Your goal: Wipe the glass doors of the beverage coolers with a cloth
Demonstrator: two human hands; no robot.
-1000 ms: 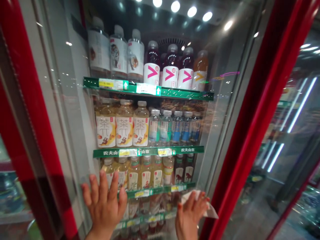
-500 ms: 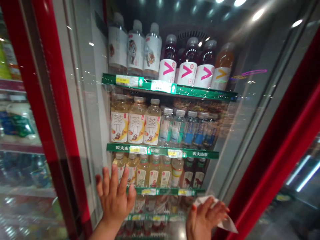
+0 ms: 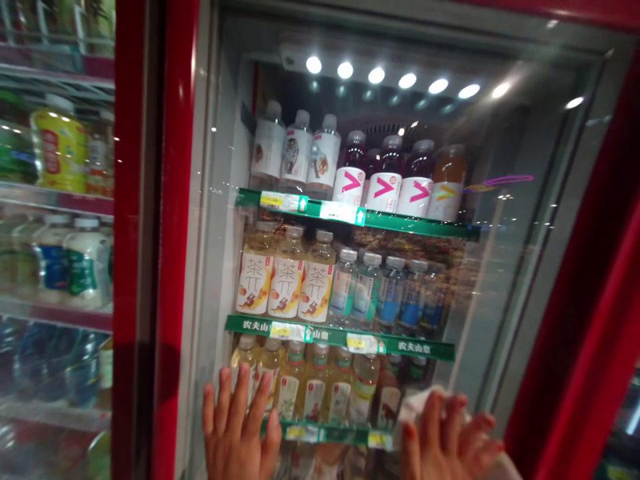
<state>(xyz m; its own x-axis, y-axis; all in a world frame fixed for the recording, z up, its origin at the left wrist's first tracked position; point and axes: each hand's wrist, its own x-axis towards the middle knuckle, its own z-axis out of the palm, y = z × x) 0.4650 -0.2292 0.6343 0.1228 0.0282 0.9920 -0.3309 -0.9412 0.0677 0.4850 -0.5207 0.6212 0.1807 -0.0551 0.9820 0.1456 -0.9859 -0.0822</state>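
Observation:
My left hand [image 3: 239, 427] is raised at the bottom of the view with fingers spread, flat against or just before the glass door [image 3: 515, 293] of a drinks cooler; exact contact I cannot tell. Lower right, my right hand [image 3: 445, 437] has a thin white cloth [image 3: 423, 400] under its bent, parted fingers, held to the glass. Part of the cloth shows past the fingertips and beside the hand. Both wrists are cut off by the frame. Behind the glass, nearest my left hand, stand tea bottles [image 3: 290, 387].
Green-edged shelves [image 3: 420, 223] hold rows of bottles, among them purple drinks [image 3: 385, 173] and peach tea bottles [image 3: 287, 277]. A red door frame [image 3: 177, 267] runs up the left, another [image 3: 575, 360] slants at right. A second cooler with a yellow bottle [image 3: 60, 147] is at far left.
The view has tilted up and turned left, so the shelves sit lower and the ceiling lights show. Both hands appear lower, with the right hand farther right and the cloth still under it.

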